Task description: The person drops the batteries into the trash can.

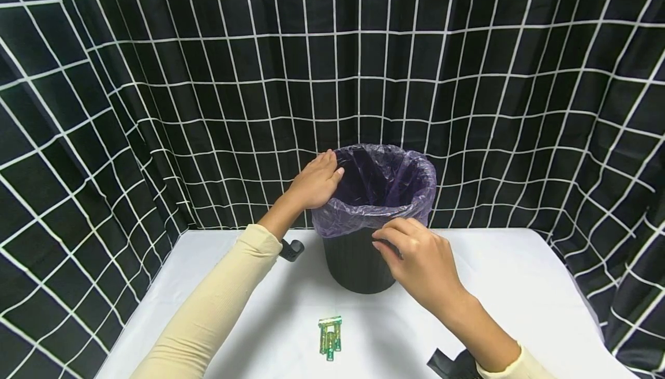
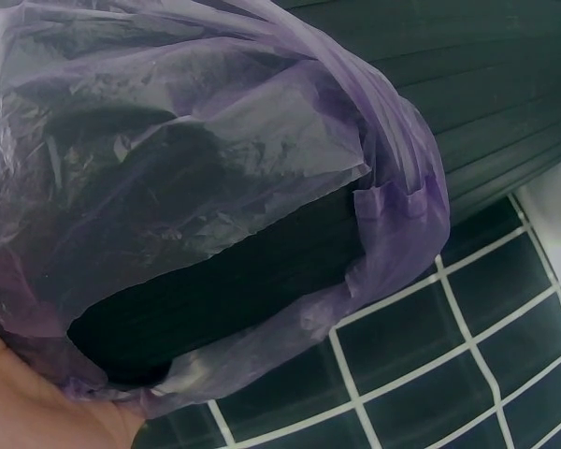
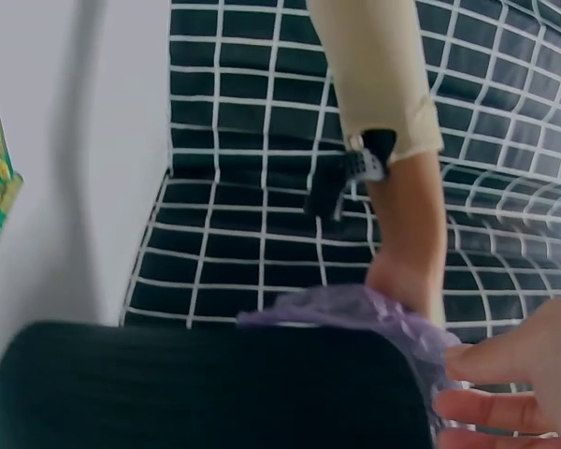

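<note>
Purple crinkled film (image 1: 345, 220) meets the flat left hand (image 1: 318, 180); right hand (image 1: 419, 255) curled, grip unclear.

The crinkled, see-through plastic bag (image 1: 337, 221) is purple with whitish glints; the round, ribbed bin (image 1: 358, 266) plain black; the smooth tabletop (image 1: 493, 275) white; the draped cloth curtain (image 1: 400, 59) black with a white grid; the small cylindrical batteries (image 1: 330, 338) green and gold; the long fabric sleeve (image 1: 218, 304) cream.
</note>
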Demonstrator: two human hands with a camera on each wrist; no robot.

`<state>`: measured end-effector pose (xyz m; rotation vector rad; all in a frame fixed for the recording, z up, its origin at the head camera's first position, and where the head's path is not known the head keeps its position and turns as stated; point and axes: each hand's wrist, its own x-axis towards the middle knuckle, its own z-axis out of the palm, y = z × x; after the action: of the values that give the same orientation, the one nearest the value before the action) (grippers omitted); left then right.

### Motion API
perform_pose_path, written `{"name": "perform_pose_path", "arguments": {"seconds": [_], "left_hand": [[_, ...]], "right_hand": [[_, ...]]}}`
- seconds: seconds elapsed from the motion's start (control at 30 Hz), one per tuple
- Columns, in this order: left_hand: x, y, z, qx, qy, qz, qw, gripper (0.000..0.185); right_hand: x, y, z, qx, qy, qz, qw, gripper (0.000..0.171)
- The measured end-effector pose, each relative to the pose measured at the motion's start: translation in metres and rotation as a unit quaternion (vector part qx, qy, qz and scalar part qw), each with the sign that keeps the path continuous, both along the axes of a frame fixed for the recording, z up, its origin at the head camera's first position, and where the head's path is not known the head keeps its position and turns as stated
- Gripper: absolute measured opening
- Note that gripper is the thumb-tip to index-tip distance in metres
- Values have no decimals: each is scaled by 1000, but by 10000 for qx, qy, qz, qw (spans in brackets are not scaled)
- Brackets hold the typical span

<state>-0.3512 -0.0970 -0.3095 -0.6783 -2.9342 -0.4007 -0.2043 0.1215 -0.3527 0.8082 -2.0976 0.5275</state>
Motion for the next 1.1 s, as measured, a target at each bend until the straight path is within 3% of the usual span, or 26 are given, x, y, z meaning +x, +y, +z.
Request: {"name": "perform_pose_path", "arguments": {"seconds": [0.27, 0.67, 1.1], "left_hand": [[-1, -1, 0, -38, 32, 6, 10000, 61], [-2, 0, 0, -128, 76, -25, 9999, 61], [-2, 0, 0, -121, 43, 4, 9999, 61]], "right_hand": [[13, -9, -22, -150, -138, 293, 9994, 19], [27, -17, -57, -188, -296, 320, 9989, 21], [26, -26, -102, -85, -737, 91, 9972, 27]]}}
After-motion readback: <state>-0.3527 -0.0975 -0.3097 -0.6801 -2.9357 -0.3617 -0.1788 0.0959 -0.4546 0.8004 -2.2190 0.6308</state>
